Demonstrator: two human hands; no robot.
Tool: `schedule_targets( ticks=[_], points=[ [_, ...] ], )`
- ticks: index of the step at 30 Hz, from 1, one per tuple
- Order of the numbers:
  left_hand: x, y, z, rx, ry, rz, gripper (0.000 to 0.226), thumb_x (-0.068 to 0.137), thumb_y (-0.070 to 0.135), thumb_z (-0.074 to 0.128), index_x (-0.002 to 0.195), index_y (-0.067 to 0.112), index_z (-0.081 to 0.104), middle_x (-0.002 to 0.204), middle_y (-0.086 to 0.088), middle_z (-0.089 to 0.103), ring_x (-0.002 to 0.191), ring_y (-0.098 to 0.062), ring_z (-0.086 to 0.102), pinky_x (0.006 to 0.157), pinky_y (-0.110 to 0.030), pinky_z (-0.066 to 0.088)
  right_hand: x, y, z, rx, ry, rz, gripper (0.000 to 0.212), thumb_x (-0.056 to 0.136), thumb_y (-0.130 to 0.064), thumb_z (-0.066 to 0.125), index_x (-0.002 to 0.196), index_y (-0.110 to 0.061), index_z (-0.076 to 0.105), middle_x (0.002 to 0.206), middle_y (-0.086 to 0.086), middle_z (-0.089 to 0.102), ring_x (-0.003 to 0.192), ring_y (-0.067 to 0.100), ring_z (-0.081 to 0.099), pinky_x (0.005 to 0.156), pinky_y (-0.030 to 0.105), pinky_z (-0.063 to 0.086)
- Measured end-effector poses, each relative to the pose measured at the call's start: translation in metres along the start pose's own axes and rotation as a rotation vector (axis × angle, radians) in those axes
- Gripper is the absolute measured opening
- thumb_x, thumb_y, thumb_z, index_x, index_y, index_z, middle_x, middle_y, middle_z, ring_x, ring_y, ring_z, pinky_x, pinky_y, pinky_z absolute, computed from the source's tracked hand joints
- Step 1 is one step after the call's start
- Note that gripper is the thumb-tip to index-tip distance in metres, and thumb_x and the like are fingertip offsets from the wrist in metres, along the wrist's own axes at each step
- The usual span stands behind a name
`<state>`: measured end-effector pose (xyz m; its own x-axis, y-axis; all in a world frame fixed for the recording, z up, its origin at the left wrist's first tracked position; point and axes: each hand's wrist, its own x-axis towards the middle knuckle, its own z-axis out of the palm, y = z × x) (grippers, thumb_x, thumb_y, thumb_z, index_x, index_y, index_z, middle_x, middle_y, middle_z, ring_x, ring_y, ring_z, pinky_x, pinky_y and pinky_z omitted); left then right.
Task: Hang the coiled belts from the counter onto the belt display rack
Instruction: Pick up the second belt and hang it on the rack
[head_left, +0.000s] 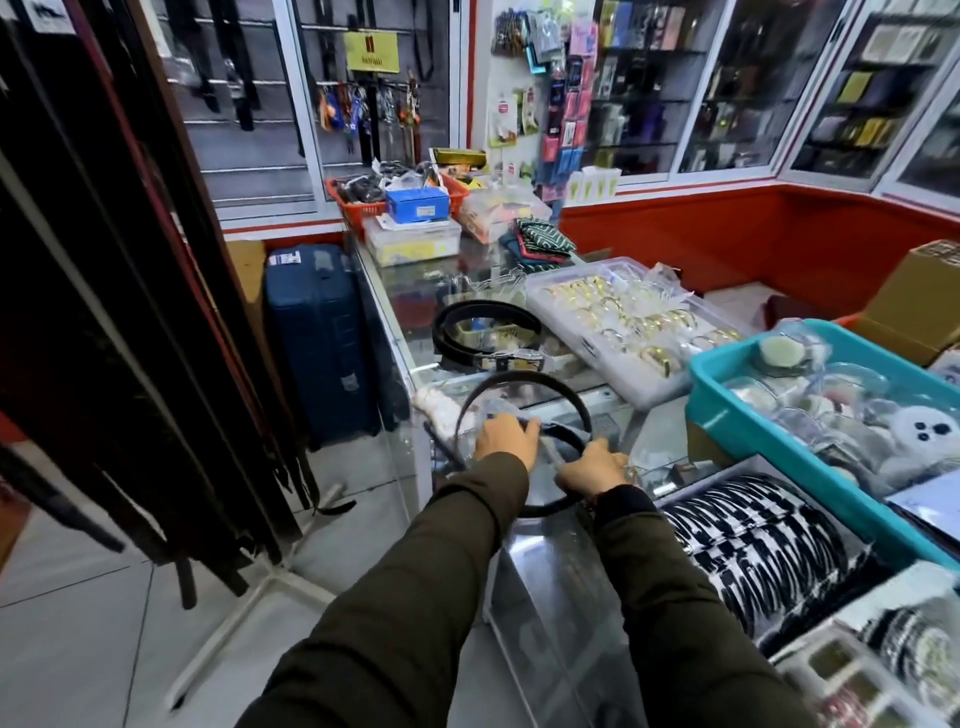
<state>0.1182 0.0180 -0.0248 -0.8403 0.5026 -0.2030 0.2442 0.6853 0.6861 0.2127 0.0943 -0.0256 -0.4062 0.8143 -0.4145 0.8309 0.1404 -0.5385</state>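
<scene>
While both hands hold one belt, things look like this:
left hand (506, 440): closed on the left side of the black belt (524, 379), fingers wrapped over it.
right hand (592, 470): closed on the right side of the same belt.
belt: one big loop, up off the glass counter (405, 291), between both hands.
second belt (485, 332): coiled flat on the counter, past the hands, near the tray (618, 332).
rack (130, 312): left of the hands, full of dark hanging belts.
</scene>
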Motion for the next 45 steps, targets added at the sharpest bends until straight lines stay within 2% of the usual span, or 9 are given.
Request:
schedule_targets(
  ticks=[4, 7, 11, 17, 24, 28, 35, 42, 45],
  points=[
    [0.023, -0.006, 0.012, -0.236, -0.040, -0.167, 0.058, 0.084, 0.058, 0.067, 0.099, 0.002, 0.072, 0.104, -0.021, 0.073, 0.095, -0.037, 0.071, 0.084, -0.037, 0.058, 0.008, 0.002, 0.002, -0.084, -0.182, -0.072, 0.073, 0.059, -0.032, 0.072, 0.128, -0.013, 0.056, 0.143, 0.021, 0.047, 0.132, 0.034, 0.049, 0.103, 0.036, 0.050],
    [0.076, -0.039, 0.054, -0.391, -0.067, -0.242, 0.070, 0.054, 0.063, 0.080, 0.089, 0.003, 0.074, 0.093, -0.020, 0.077, 0.080, -0.036, 0.076, 0.077, -0.049, 0.064, 0.014, 0.000, 0.000, 0.047, -0.257, -0.147, 0.012, 0.064, -0.018, 0.071, 0.076, -0.016, 0.069, 0.094, 0.015, 0.066, 0.083, 0.022, 0.062, 0.068, 0.027, 0.047],
    [0.066, -0.047, 0.053, -0.570, -0.074, -0.325, 0.071, 0.033, 0.068, 0.081, 0.072, 0.009, 0.076, 0.080, -0.013, 0.079, 0.076, -0.028, 0.077, 0.076, -0.041, 0.064, -0.002, -0.007, -0.010, 0.304, -0.411, -0.157, 0.016, 0.080, 0.000, 0.072, 0.092, -0.010, 0.070, 0.067, 0.007, 0.050, 0.042, 0.010, 0.039, 0.047, 0.020, 0.037],
    [0.006, -0.028, -0.009, -0.765, -0.029, -0.223, 0.021, 0.085, 0.021, 0.076, 0.084, 0.000, 0.078, 0.081, -0.018, 0.075, 0.076, -0.031, 0.074, 0.080, -0.041, 0.064, -0.016, -0.021, -0.012, 0.509, -0.379, -0.221, 0.024, 0.084, -0.013, 0.076, 0.106, -0.005, 0.070, 0.101, 0.017, 0.072, 0.067, 0.023, 0.070, 0.055, 0.025, 0.061],
    [-0.012, -0.066, -0.066, -0.758, 0.220, -0.190, 0.028, 0.090, 0.029, 0.071, 0.106, 0.007, 0.078, 0.095, -0.009, 0.076, 0.087, -0.021, 0.068, 0.069, -0.022, 0.057, -0.037, -0.075, 0.017, 0.381, -0.298, -0.434, 0.026, 0.078, -0.021, 0.082, 0.102, -0.016, 0.072, 0.096, 0.013, 0.075, 0.063, 0.026, 0.073, 0.052, 0.030, 0.059],
    [-0.018, -0.108, -0.095, -0.911, 0.307, -0.196, 0.033, 0.073, 0.045, 0.081, 0.095, 0.021, 0.081, 0.100, -0.007, 0.080, 0.099, -0.024, 0.073, 0.097, -0.045, 0.058, -0.054, -0.109, 0.045, 0.333, -0.350, -0.524, 0.020, 0.079, -0.021, 0.081, 0.096, -0.016, 0.073, 0.095, 0.012, 0.076, 0.060, 0.026, 0.073, 0.049, 0.025, 0.054],
    [-0.041, -0.144, -0.164, -0.930, 0.573, -0.053, 0.025, 0.097, 0.025, 0.061, 0.092, 0.004, 0.074, 0.090, -0.014, 0.072, 0.090, -0.019, 0.061, 0.085, -0.035, 0.050, -0.086, -0.167, 0.090, 0.285, -0.258, -0.732, 0.030, 0.087, -0.018, 0.072, 0.116, -0.015, 0.067, 0.098, 0.002, 0.064, 0.084, 0.018, 0.064, 0.067, 0.025, 0.049],
    [-0.058, -0.146, -0.233, -0.833, 0.615, 0.193, 0.031, 0.096, 0.010, 0.062, 0.126, 0.006, 0.067, 0.115, -0.013, 0.072, 0.096, -0.014, 0.067, 0.070, -0.014, 0.056, -0.140, -0.236, 0.103, 0.676, -0.597, -0.801, 0.021, 0.100, -0.019, 0.052, 0.096, -0.021, 0.073, 0.091, 0.004, 0.072, 0.078, 0.014, 0.066, 0.063, 0.025, 0.050],
    [-0.058, -0.144, -0.265, -0.843, 0.658, 0.247, 0.031, 0.095, 0.009, 0.064, 0.125, 0.008, 0.067, 0.119, -0.012, 0.072, 0.106, -0.019, 0.068, 0.092, -0.029, 0.056, -0.153, -0.262, 0.101, 0.758, -0.618, -0.867, 0.023, 0.099, -0.016, 0.052, 0.104, -0.014, 0.074, 0.090, 0.003, 0.073, 0.079, 0.014, 0.067, 0.061, 0.021, 0.050]
  ],
)
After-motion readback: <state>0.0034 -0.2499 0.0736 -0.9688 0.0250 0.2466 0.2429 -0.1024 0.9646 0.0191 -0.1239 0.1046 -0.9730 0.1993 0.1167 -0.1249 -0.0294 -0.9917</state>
